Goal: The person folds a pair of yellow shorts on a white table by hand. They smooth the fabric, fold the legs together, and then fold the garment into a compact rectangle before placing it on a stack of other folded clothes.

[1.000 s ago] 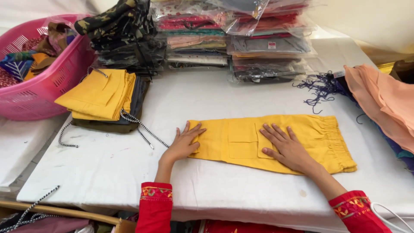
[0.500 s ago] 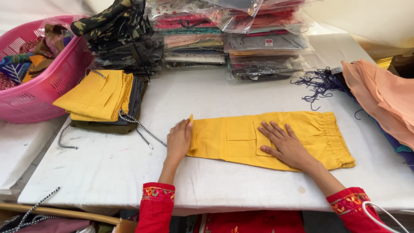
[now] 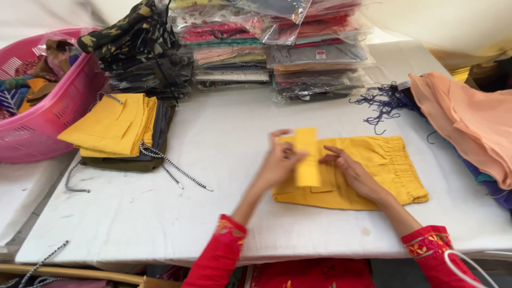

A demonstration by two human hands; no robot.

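Yellow garment [image 3: 368,173], lying flat on the white table [image 3: 213,213], its elastic waistband end pointing away from the pink basket [image 3: 37,128]; the end nearer the basket is lifted and turned back over the rest as a narrow upright flap. Left hand [image 3: 280,162], at the garment's basket-side end, fingers closed on the raised flap, pinching the cloth between thumb and fingers. Right hand [image 3: 354,173], resting on the garment just beside the flap, palm down, fingers stretched out and pressed flat on the fabric, holding nothing; both forearms in red embroidered sleeves. Stack of folded yellow pieces [image 3: 112,125], between the garment and the basket, sitting on darker folded cloth with black-and-white drawcords trailing toward the garment. Packed clothes in clear bags [image 3: 314,58], piled along the table's far edge beyond the garment. Peach fabric [image 3: 469,117], heaped well apart from the garment on the side away from the basket, with dark blue threads just beside it.
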